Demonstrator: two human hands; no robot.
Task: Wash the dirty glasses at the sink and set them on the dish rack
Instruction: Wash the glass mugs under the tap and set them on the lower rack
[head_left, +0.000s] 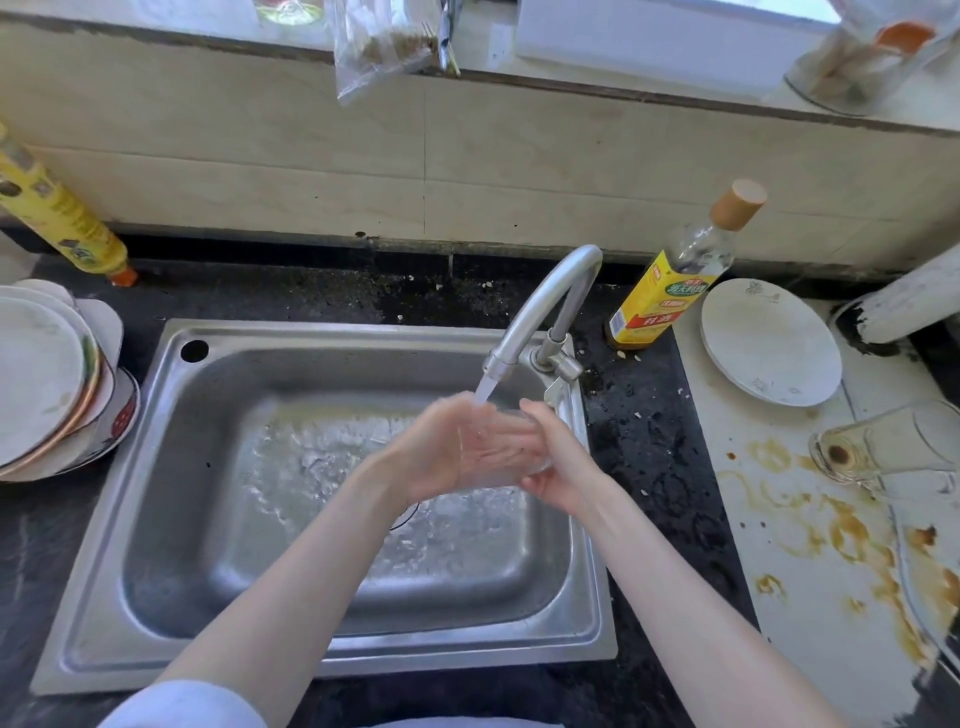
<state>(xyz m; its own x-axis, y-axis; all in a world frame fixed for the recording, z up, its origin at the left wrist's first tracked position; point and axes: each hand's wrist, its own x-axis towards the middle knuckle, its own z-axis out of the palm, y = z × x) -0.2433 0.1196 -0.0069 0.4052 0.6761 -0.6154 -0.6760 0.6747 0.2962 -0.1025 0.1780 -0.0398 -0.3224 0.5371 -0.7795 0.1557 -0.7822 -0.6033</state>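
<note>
Steel sink (104, 545) in dark countertop (654, 467)

Both forearms are bare from the wrists back toward the elbows, with no watch, ring or band showing on the left hand (436, 447) or the right hand (558, 457). Far back from the fingers, at the left elbow, sits the one piece of clothing in view — a pale, whitish-lavender sleeve (182, 706) pushed up in a soft rounded bunch. The fingers themselves are blurred — no nail detail can be made out.
</note>
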